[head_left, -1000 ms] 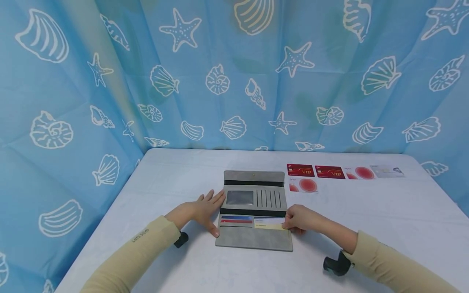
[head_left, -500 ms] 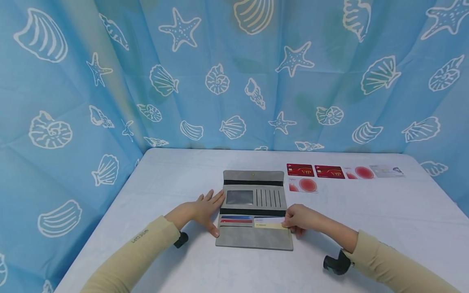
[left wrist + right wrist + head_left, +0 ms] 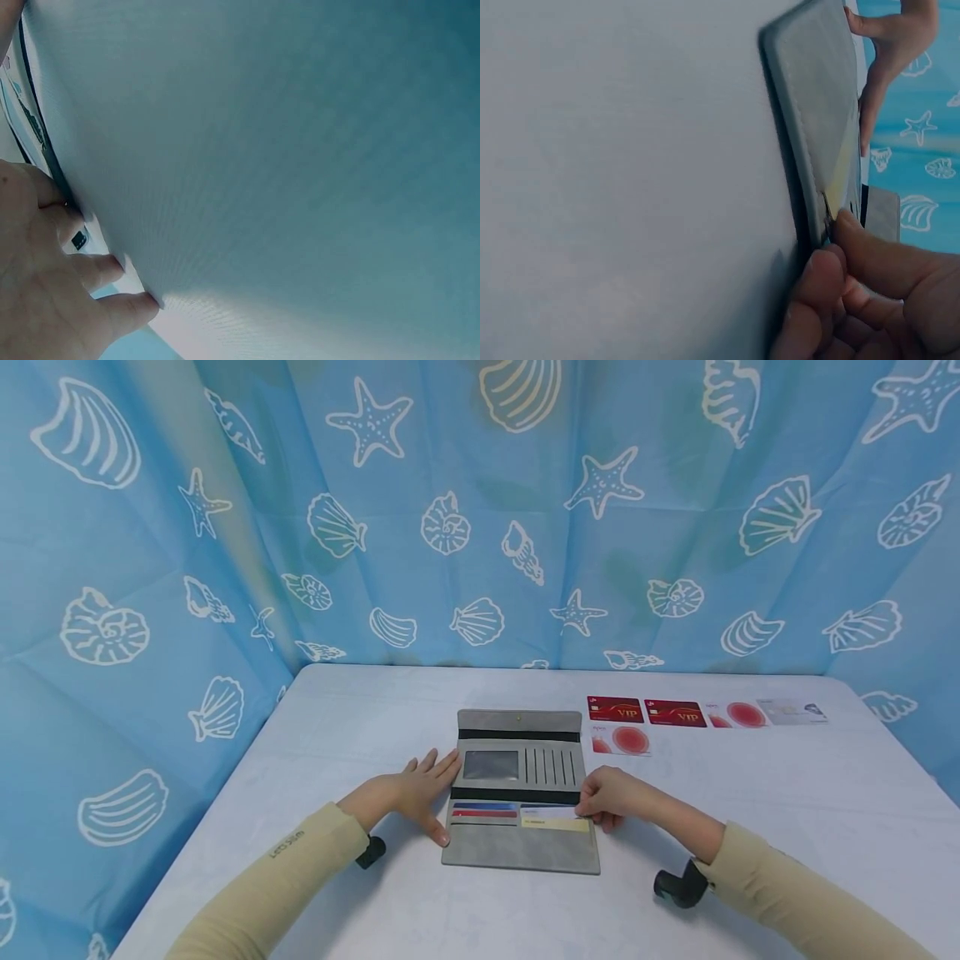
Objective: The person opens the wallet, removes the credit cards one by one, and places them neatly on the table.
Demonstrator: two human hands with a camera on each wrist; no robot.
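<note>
A grey wallet (image 3: 521, 847) lies unfolded on the table. A white-and-yellow card (image 3: 553, 824) sits at its lower right pockets; blue and red cards (image 3: 483, 812) show in the lower left ones. My left hand (image 3: 416, 789) rests with spread fingers along the wallet's left edge, and in the left wrist view its fingertips touch the pale surface. At the wallet's right edge my right hand (image 3: 618, 795) pinches the white-and-yellow card near its upper right corner between thumb and curled index finger. In the right wrist view the pinching fingertips (image 3: 847, 219) partly hide that card's end.
Two red VIP cards (image 3: 616, 709), two white cards with red circles (image 3: 630, 740) and a pale silver card (image 3: 792, 711) lie behind and right of the wallet. A blue seashell curtain (image 3: 480, 527) hangs behind the white table (image 3: 360, 710).
My right hand has shifted slightly up along the wallet's right edge, uncovering the card's lower right corner. The left hand and the wallet stay where they were.
</note>
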